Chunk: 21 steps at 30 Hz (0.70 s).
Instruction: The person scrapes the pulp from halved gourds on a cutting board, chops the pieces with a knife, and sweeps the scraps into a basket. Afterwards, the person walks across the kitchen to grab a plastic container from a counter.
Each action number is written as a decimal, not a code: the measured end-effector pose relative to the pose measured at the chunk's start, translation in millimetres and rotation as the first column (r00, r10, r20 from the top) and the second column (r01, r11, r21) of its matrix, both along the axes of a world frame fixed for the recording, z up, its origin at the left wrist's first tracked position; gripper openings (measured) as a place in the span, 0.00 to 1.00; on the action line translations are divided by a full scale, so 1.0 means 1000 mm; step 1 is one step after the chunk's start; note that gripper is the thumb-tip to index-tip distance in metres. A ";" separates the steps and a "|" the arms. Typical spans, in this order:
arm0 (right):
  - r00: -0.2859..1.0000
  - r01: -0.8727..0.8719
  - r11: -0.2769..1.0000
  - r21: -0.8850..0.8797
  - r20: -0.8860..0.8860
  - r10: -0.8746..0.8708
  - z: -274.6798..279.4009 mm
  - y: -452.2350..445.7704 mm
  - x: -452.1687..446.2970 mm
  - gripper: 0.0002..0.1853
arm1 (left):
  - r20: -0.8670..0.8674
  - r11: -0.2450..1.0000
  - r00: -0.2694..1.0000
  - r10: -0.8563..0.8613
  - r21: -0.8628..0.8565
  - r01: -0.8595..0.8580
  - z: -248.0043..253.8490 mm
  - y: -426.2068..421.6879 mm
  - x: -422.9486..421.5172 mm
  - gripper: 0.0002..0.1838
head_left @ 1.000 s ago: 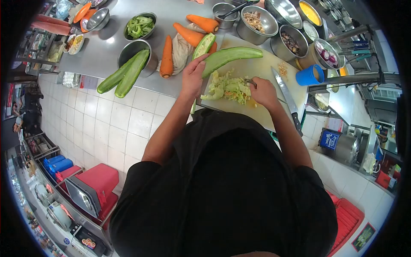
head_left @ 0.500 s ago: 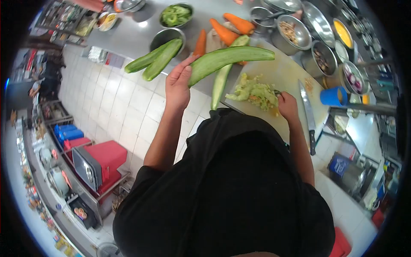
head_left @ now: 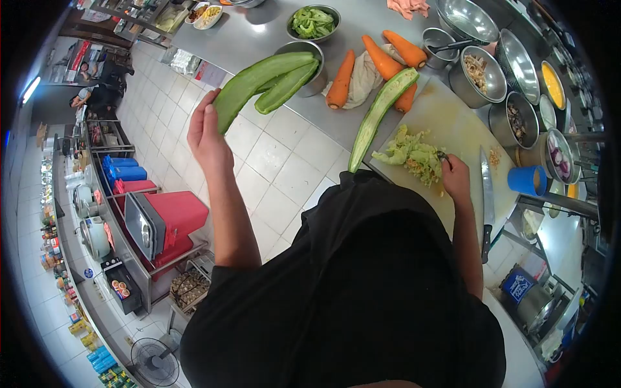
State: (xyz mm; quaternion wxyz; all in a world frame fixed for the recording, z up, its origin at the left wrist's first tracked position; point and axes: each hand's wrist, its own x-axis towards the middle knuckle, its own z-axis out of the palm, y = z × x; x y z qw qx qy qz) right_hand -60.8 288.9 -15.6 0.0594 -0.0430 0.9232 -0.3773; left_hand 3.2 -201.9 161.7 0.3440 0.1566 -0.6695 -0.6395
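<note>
My left hand (head_left: 210,139) grips one end of a long green cucumber half (head_left: 249,81), its skin side up. The half's far end reaches over a metal pot (head_left: 317,83) where other cucumber pieces (head_left: 284,90) rest across the rim. My right hand (head_left: 457,178) is closed around a small metal utensil (head_left: 442,156), mostly hidden by the fingers, above the cutting board (head_left: 456,129). Beside it lies a heap of pale green scraps (head_left: 414,157). Another cucumber half (head_left: 383,116) lies across the board's left edge, seedy cut face showing.
Several carrots (head_left: 341,81) lie around a cloth (head_left: 365,84). A knife (head_left: 486,200) is on the board's right side, near a blue cup (head_left: 526,180). Metal bowls (head_left: 479,77) crowd the right, and a bowl of green slices (head_left: 314,24) stands at the back.
My left hand has moved left, bringing the cucumber half from over the board to over the pot. My right hand stays by the scraps. The whole view has shifted somewhat.
</note>
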 end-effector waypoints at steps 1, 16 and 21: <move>1.000 -0.012 1.000 0.005 -0.003 0.012 -0.003 -0.001 -0.002 0.08 | 0.052 0.999 0.999 0.012 -0.037 -0.011 -0.015 -0.004 -0.006 0.17; 0.995 0.093 0.994 -0.065 -0.027 -0.095 0.001 0.007 0.014 0.07 | -0.017 0.982 0.984 0.177 -0.069 -0.178 -0.072 -0.005 -0.024 0.29; 0.993 0.114 0.993 -0.012 0.015 -0.114 -0.012 0.018 0.019 0.06 | -0.114 0.906 0.982 0.152 0.414 -0.093 -0.090 0.001 -0.016 0.34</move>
